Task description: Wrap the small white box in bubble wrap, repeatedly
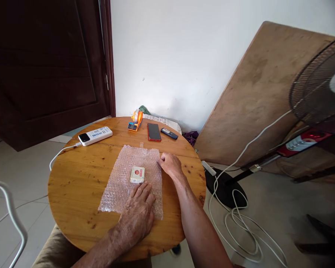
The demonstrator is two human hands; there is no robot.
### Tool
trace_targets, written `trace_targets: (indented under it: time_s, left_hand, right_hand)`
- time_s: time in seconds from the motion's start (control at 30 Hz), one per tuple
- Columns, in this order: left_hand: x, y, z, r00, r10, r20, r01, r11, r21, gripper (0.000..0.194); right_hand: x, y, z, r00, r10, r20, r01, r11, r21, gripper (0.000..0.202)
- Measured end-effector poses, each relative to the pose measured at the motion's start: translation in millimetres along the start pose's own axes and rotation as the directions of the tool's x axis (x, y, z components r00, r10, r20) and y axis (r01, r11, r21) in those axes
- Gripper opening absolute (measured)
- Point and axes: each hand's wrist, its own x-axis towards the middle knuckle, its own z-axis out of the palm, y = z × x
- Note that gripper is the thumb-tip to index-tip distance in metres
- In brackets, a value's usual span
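A sheet of bubble wrap (117, 186) lies spread on the round wooden table (72, 190). On the sheet rests a small pale box (137, 173) with a red round mark on its top. My left hand (138, 212) lies across the near part of the sheet, palm down and fingers stretched forward, the fingertips at the box's near side. At the sheet's right edge, toward the far corner, my right hand (170, 163) is closed, with thumb and fingers pinching the edge. A strip of clear tape (141, 145) shows at the sheet's far edge.
Toward the back of the table are a white power bank (95, 136) with a cable, an orange tape dispenser (135, 121), a red-edged smartphone (154, 132) and a dark handset (169, 133). A standing fan (315, 85) and coiled white cable (248, 238) are at right.
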Motion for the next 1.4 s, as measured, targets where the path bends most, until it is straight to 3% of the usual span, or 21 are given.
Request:
trace_targets:
  time_s: [0.13, 0.3, 0.53, 0.67, 0.73, 0.8, 0.87, 0.97, 1.0, 1.2, 1.3, 1.4]
  left_hand:
    - [0, 1, 0.2, 1.000, -0.020, 0.003, 0.020, 1.000, 0.007, 0.036]
    - [0, -1, 2.2, 0.999, -0.039, 0.028, 0.039, 0.999, -0.025, 0.054]
    - [2, -4, 2.9, 0.985, -0.018, 0.170, 0.019, 1.000, -0.003, 0.059]
    - [4, -3, 2.1, 0.981, -0.034, 0.192, 0.036, 0.999, -0.011, 0.057]
    - [6, -2, -0.1, 0.979, -0.044, 0.197, 0.050, 0.998, -0.025, 0.055]
    - [7, -1, -3.2, 0.976, -0.052, 0.210, 0.062, 0.997, -0.040, 0.054]
    - [9, 0, -6.1, 0.972, -0.060, 0.227, 0.074, 0.996, -0.054, 0.052]
    - [10, 2, -8.0, 0.969, -0.083, 0.233, 0.097, 0.994, -0.051, 0.052]
    - [10, 2, -7.9, 0.970, -0.084, 0.228, 0.098, 0.994, -0.049, 0.053]
    - [10, 1, -5.6, 0.979, -0.062, 0.194, 0.077, 0.994, -0.073, 0.055]
    - [10, 0, -4.5, 0.978, -0.059, 0.201, 0.079, 0.993, -0.092, 0.055]
    - [9, -1, -2.7, 0.977, -0.048, 0.206, 0.070, 0.992, -0.103, 0.055]
  right_hand:
    - [0, 1, 1, 1.000, 0.000, -0.006, 0.000, 1.000, 0.014, 0.015]
    - [1, 1, 2, 1.000, 0.007, -0.011, -0.007, 0.999, 0.049, 0.014]
    - [4, 4, 4, 0.998, 0.009, -0.063, 0.002, 0.986, 0.169, 0.016]
    - [2, -1, -2, 0.992, -0.048, -0.118, 0.079, 0.958, 0.274, 0.022]
    - [-3, -5, -9, 0.981, -0.140, -0.132, 0.183, 0.896, 0.404, 0.023]
    - [-12, -11, -17, 0.945, -0.304, -0.122, 0.317, 0.756, 0.573, 0.022]
    - [-23, -18, -24, 0.871, -0.486, -0.076, 0.410, 0.632, 0.657, 0.028]
    - [-38, -29, -21, 0.747, -0.664, 0.033, 0.516, 0.611, 0.600, 0.047]
    - [-43, -33, -17, 0.727, -0.684, 0.053, 0.546, 0.624, 0.559, 0.050]
    - [-57, -40, 0, 0.816, -0.575, -0.056, 0.539, 0.722, 0.434, 0.043]
    - [-58, -19, -14, 0.868, -0.477, -0.141, 0.484, 0.745, 0.460, 0.038]
    - [-51, 20, -28, 0.928, -0.312, -0.202, 0.371, 0.804, 0.464, 0.038]
